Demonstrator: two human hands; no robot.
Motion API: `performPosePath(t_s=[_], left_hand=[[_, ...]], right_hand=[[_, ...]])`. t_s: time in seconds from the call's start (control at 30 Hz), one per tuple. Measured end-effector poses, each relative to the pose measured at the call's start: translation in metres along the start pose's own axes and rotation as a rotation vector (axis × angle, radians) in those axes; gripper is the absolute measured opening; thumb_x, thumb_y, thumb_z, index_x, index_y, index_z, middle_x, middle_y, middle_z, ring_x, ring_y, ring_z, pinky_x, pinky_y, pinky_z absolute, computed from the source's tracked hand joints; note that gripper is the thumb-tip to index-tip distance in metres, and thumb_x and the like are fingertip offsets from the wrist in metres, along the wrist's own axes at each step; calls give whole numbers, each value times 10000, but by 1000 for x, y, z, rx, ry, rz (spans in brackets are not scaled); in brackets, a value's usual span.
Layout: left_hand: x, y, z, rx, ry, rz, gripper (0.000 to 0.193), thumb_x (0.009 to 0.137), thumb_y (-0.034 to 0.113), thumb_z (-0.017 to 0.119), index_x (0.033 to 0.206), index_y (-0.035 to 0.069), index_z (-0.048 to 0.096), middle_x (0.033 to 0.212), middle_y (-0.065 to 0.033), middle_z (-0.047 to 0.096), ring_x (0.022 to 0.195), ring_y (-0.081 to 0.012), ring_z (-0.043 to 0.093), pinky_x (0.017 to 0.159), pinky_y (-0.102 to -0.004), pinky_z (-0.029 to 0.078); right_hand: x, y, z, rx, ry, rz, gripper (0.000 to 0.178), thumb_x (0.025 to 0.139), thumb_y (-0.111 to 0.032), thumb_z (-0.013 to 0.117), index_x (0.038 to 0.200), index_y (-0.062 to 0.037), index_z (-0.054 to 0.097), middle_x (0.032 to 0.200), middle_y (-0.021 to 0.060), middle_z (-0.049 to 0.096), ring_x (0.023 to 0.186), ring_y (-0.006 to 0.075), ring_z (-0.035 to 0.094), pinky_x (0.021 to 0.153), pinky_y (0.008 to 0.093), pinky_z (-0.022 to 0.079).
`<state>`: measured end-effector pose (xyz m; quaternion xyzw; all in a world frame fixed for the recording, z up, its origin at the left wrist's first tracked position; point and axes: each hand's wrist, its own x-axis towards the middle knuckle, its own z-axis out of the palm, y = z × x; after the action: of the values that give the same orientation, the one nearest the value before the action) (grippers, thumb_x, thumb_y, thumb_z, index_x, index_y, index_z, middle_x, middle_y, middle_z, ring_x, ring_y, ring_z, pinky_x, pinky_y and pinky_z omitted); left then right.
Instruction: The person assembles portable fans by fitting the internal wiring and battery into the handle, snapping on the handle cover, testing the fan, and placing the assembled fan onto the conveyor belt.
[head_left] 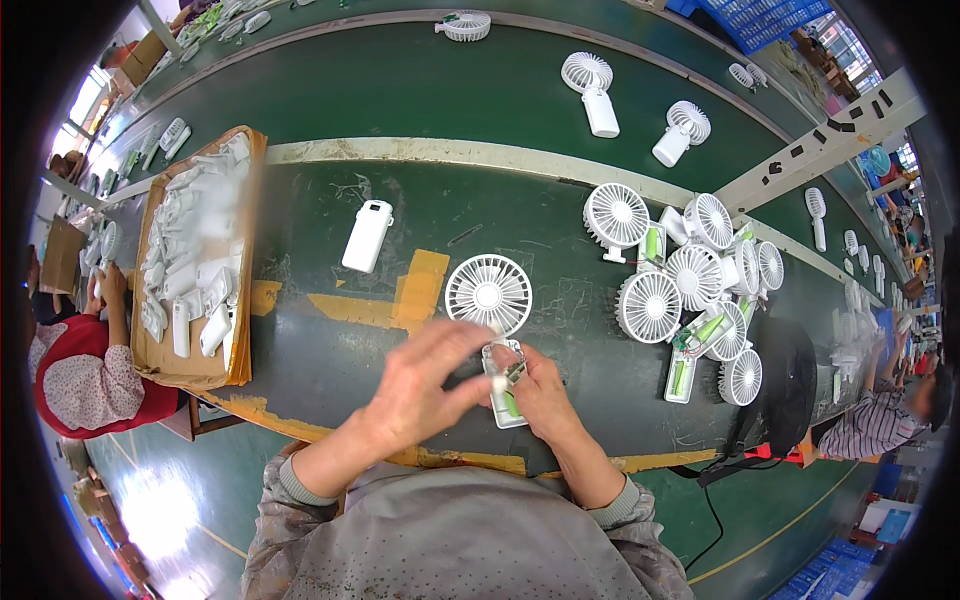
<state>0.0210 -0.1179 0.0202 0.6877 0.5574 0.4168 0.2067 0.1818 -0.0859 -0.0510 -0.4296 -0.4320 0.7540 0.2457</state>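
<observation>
In front of me lies a white handheld fan [488,290], its round grille pointing away from me. Its handle [508,405] is uncovered, and a green part and a small circuit board show inside. My right hand [548,398] is closed round the right side of that handle. Over the handle's left side hovers my left hand [420,385], a little blurred, thumb and fingers apart with whitish tips; I see nothing between them. A white handle cover [368,237] lies by itself on the green bench, farther off to the left.
A cardboard tray [245,345] of white plastic shells stands at left. Several fans with uncovered handles are heaped at right, one fan head [650,306] nearest. Beyond a pale rail, finished-looking fans [600,110] lie on a green belt. People sit at both sides.
</observation>
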Motion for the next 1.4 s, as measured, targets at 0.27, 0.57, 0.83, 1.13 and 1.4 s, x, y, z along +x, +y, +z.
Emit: performPosePath(t_s=[0.27,0.57,0.83,1.13,1.4], left_hand=[[-19,-23,21,-578,-34,-525,184,813,-5,614,996,7,616,859,-91,669,757,-112,641,664,-240,516],[-15,-21,15,-140,-132,-297,214,788,-30,611,1001,-16,609,841,-122,646,738,-206,653,638,-292,521],[-13,-28,16,80,-155,-86,215,775,12,631,987,-18,621,829,-169,626,703,-311,622,598,-344,507],[-9,-36,20,92,-138,-31,151,779,48,623,927,18,624,799,-124,624,649,-304,619,550,-365,501],[-7,-40,25,28,-90,1,161,765,31,632,924,15,612,805,-125,621,687,-301,619,555,-357,500]], right_hand=[[4,-12,1,188,-3,153,288,972,-249,398,1099,-8,492,875,104,620,616,155,622,533,255,531],[5,-8,-1,154,6,131,312,985,-264,363,1102,-6,494,883,104,621,648,150,628,571,245,535],[6,-8,-1,206,-22,111,303,983,-234,375,1144,4,472,929,108,614,701,168,640,620,255,549],[5,-8,0,212,-31,93,274,984,-214,371,1105,9,475,925,99,595,791,155,623,695,277,560],[4,-12,1,194,-15,106,255,976,-186,385,1105,16,472,929,104,603,786,167,630,672,269,547]])
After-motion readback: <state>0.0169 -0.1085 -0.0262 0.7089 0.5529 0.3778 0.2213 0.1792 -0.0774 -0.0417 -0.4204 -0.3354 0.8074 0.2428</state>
